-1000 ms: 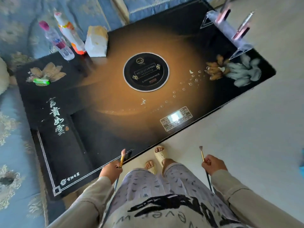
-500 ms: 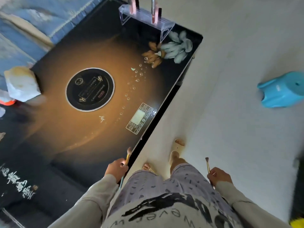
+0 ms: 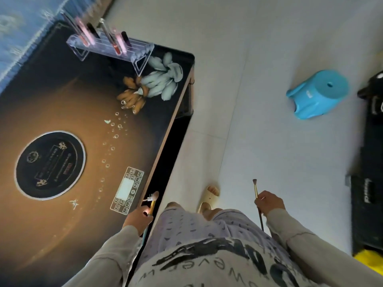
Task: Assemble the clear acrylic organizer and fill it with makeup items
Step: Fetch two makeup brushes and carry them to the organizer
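The clear acrylic organizer (image 3: 132, 49) stands at the far corner of the dark table (image 3: 62, 112), with several lip gloss tubes (image 3: 116, 41) upright in its slots. My left hand (image 3: 137, 217) grips a makeup brush (image 3: 153, 203) with a gold ferrule and a pale fluffy tip, beside the table's near edge. My right hand (image 3: 269, 201) holds a thin dark-handled brush (image 3: 256, 193) upright over the floor, well clear of the table. Both hands are far from the organizer.
A round black hob plate (image 3: 50, 164) and a touch panel (image 3: 127, 190) are set into the tabletop. A blue plastic stool (image 3: 317, 93) lies on the pale floor to the right. Dark equipment (image 3: 371, 172) stands at the right edge. Blue patterned fabric (image 3: 22, 23) lies behind the table.
The view has swung to the right along the table's edge, bringing the organizer nearer and the stool into view. Both hands keep holding their brushes.
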Demonstrator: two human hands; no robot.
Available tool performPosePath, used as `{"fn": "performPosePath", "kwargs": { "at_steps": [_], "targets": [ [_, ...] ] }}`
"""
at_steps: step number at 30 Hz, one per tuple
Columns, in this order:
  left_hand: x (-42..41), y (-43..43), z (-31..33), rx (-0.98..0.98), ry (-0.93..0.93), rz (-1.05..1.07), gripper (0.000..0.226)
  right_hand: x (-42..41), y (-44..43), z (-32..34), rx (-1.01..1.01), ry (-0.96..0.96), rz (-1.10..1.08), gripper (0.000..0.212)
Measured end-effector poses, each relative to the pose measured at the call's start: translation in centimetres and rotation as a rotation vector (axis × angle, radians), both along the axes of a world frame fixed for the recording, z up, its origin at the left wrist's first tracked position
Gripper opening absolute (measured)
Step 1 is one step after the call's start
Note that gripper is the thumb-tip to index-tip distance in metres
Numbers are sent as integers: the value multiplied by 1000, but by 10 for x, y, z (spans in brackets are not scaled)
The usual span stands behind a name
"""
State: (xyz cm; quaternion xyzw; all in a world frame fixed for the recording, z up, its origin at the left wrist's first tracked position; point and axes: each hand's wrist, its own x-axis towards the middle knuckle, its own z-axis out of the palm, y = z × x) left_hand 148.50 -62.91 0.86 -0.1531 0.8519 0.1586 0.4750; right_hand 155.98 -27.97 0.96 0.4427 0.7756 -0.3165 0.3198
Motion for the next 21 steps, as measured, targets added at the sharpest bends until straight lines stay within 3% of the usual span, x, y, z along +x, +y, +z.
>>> {"fn": "performPosePath", "kwargs": {
  "at_steps": [12, 21],
  "targets": [
    [-120, 113, -6, -22, 18, -164, 20, -71, 91, 0, 20, -78, -99, 6],
    [-274, 192, -12, 3, 14, -280, 20, -159, 143, -2, 22, -87, -294, 5]
  ]
}}
